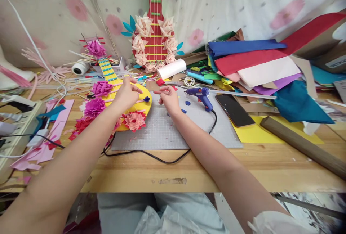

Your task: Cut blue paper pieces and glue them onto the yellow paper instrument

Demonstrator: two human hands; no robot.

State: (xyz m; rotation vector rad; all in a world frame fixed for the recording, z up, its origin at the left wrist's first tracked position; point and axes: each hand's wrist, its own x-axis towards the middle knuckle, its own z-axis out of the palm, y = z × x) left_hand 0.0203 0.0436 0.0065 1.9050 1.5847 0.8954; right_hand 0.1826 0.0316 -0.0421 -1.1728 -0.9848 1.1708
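Observation:
A yellow paper guitar (pixel 147 111) lies tilted at the mat's left, with paper flowers along its side. My left hand (pixel 127 95) is over its body, fingers bent and apart, nothing visible in them. A small dark blue flower (pixel 146 99) sits near the guitar's right edge. Just right of it, my right hand (pixel 169 99) hovers over the grey cutting mat (pixel 162 136); its fingers point left, apart, with nothing I can make out between them. A coral flower (pixel 135 120) and magenta flowers (pixel 94 108) decorate the guitar.
A blue glue gun (pixel 201 97) lies on the mat, its black cord (pixel 162 161) looping along the front. Right are a phone (pixel 234 110), a brown paper roll (pixel 300 144) and stacked coloured paper (pixel 251 61). A red paper guitar (pixel 155 43) stands behind; a power strip (pixel 18 136) is left.

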